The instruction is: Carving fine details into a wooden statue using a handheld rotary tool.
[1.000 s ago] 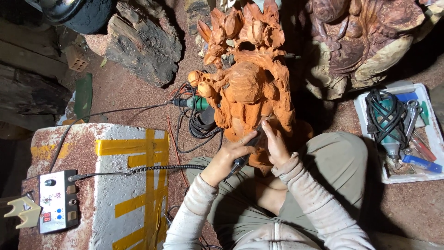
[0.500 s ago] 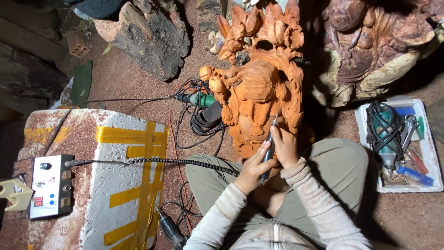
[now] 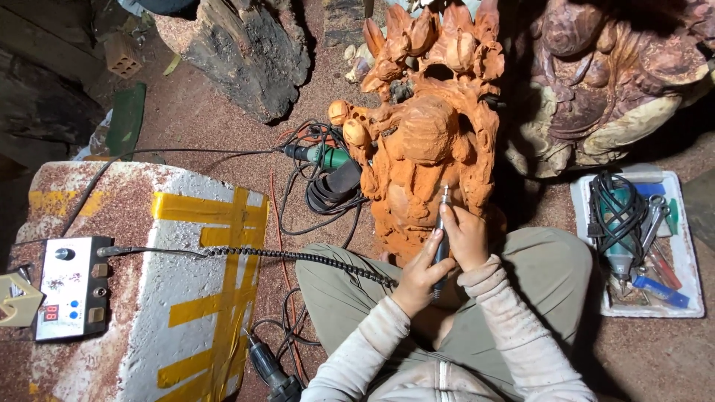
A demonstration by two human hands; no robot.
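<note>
An orange wooden carving (image 3: 428,134) stands upright on the floor in front of my crossed legs. A slim dark rotary handpiece (image 3: 442,223) points up at the carving's lower middle. My right hand (image 3: 465,237) grips the handpiece near its tip. My left hand (image 3: 418,274) closes around its lower end, where a coiled black cord (image 3: 290,255) leaves it. The cord runs left across a white block to a small control box (image 3: 71,286).
A white foam block with yellow tape (image 3: 186,283) lies at my left. A white tray (image 3: 689,246) of tools sits at right. A green power tool (image 3: 320,156) with tangled cables lies left of the carving. Large wood pieces (image 3: 246,45) and another carving (image 3: 596,82) stand behind.
My hands moved from resting on the carving's base to holding the handpiece together; its tip now points at the carving. The view shifted slightly.
</note>
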